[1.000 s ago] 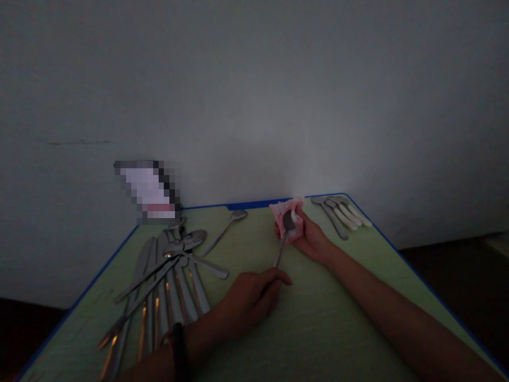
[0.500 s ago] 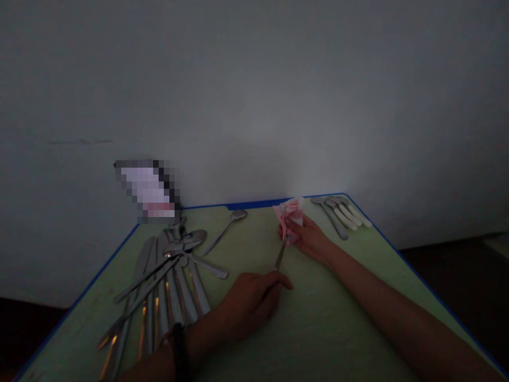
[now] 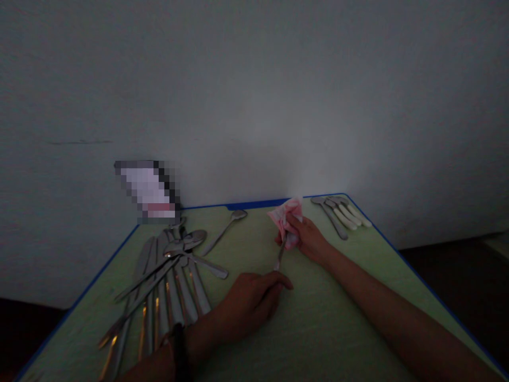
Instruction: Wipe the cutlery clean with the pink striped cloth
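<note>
My left hand (image 3: 258, 300), a dark band at its wrist, is closed on the near end of a slim metal piece of cutlery (image 3: 280, 257). The far end of that piece is covered by a crumpled pink and white cloth (image 3: 286, 216), so its kind does not show. My right hand (image 3: 304, 233) pinches the cloth around it. Left of my hands, a single spoon (image 3: 238, 215) lies apart on the green tabletop. A pile of knives, forks and spoons (image 3: 178, 276) spreads beside and under my left forearm.
Several utensils, some with white handles (image 3: 345, 215), lie in a row at the back right corner of the blue-edged table (image 3: 338, 318). A phone-like device with a blurred screen (image 3: 149, 191) leans at the back left. A pale wall (image 3: 254, 95) rises directly behind the table.
My right hand and the cloth have shifted slightly, with the cloth spreading a little to the left. My left hand keeps its place on the cutlery.
</note>
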Demonstrator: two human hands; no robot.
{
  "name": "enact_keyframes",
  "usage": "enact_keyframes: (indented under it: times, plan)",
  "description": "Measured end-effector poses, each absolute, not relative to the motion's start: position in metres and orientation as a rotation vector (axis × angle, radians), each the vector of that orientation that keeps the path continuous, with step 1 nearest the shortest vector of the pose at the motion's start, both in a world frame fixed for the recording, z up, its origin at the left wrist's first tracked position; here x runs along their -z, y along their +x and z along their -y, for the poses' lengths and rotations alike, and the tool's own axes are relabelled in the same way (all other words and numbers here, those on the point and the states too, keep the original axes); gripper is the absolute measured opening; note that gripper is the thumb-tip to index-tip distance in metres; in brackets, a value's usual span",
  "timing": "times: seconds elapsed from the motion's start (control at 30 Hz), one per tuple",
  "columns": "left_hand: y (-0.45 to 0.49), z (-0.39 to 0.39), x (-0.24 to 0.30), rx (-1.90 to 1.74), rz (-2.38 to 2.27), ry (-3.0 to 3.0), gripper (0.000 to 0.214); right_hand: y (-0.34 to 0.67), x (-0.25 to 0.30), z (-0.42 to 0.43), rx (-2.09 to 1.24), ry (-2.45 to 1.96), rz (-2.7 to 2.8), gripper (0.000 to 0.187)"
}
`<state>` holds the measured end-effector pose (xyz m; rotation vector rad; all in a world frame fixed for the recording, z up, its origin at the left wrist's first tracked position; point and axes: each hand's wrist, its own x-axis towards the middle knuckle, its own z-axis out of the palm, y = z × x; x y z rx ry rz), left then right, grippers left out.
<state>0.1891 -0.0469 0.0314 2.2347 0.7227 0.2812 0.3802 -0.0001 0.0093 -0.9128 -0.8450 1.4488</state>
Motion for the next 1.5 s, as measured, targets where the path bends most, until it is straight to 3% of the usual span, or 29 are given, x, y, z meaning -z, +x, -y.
enact_keyframes:
  times: [0.17, 0.73, 1.5]
  plan:
    - [0.1892, 0.0467, -0.0304, -0.292, -0.732, 2.213, 0.029, 0.3799, -0.0102, -0.0011, -1.453, -0.809, 0.836, 0.019]
    - [0.1891, 0.0464, -0.0328, -0.272, -0.724, 2.228, 0.028, 0.3806, -0.0082, -0.0001, -1.460, -0.863, 0.883, 0.028]
    - [0.1889, 0.0463, -0.0310, -0.276, -0.732, 2.233, 0.029, 0.3812, -0.0078, -0.0006, -1.482, -0.870, 0.899, 0.023]
